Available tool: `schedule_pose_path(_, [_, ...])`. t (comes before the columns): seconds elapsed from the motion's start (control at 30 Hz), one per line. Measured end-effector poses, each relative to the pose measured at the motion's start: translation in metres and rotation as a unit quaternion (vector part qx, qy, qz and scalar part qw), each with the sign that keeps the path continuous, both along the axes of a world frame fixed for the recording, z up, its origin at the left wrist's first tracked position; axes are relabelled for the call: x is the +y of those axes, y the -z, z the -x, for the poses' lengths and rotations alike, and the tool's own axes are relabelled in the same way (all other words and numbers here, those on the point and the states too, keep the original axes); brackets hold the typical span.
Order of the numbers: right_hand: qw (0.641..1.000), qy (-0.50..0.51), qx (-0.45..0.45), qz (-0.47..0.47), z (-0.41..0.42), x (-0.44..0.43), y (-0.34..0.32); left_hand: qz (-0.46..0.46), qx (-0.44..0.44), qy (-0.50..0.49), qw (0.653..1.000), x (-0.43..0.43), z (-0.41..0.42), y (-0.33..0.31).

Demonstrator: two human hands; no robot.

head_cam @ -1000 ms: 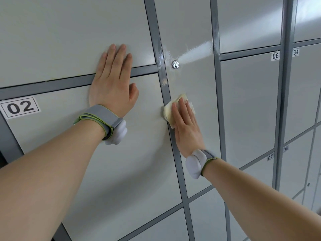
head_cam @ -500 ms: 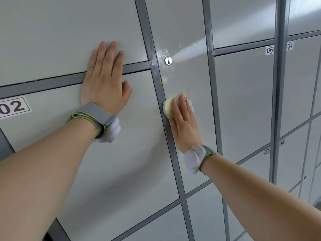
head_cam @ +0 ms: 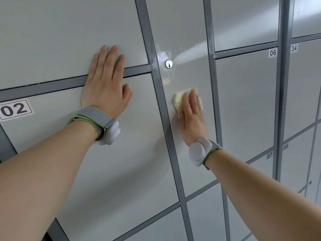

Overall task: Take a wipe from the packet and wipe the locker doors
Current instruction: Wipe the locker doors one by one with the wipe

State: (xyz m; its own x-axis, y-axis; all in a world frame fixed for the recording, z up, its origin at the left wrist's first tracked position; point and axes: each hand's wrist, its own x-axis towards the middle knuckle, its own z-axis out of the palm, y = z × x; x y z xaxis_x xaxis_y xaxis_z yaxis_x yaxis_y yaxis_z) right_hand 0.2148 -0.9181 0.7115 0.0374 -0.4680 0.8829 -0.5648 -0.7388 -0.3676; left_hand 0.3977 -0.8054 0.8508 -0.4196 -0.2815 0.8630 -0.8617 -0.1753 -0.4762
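Pressure through flat, straight fingers: right hand [head_cam: 192,117] at centre of the frame, pinching nothing, only pushing a folded yellowish wipe [head_cam: 178,99] against the narrow locker door [head_cam: 187,40]. Wipe trapped under the fingertips, corners peeking out above and to the left, just right of the dark grey upright [head_cam: 161,101] and below the round lock [head_cam: 168,64].

Best kept so: spread the load along the whole of the fingers, to keep the wipe sliding with the hand rather than rolling up or slipping free. Work in long overlapping strokes, out to both edges of the door, and go round the lock instead of over it, to avoid snagging. Judging by the wet sheen near the lock, upper part probably covered, lower half apparently still to do.

Left hand [head_cam: 106,84] at centre left, released and flat, laid across the horizontal rail between two doors, up and right of the label 02 [head_cam: 15,109]: useful as a brace, best kept light against smears. No packet in view.
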Motion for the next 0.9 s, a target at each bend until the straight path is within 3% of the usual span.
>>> schedule_pose_path(0.2, [0.998,0.013,0.031,-0.047,0.010,0.002,0.052,-0.007,-0.015,-0.003,1.000,0.000,0.001,0.000])
schedule_pose_path(0.43, [0.999,0.001,-0.003,-0.046,0.006,0.002,-0.014,-0.027,-0.033,-0.016,0.999,0.000,0.001,-0.001])
schedule_pose_path(0.6, [0.999,-0.016,0.006,-0.043,0.009,0.000,0.017,-0.038,-0.039,-0.015,0.998,0.000,0.001,-0.002])
schedule_pose_path(0.73, [0.996,-0.013,0.020,-0.091,0.017,0.008,0.041,-0.053,-0.005,-0.015,0.998,0.000,0.013,0.005])
schedule_pose_path(0.9, [0.993,-0.018,-0.007,-0.118,0.023,0.000,-0.018,-0.106,-0.039,0.001,0.994,-0.011,0.042,0.024])
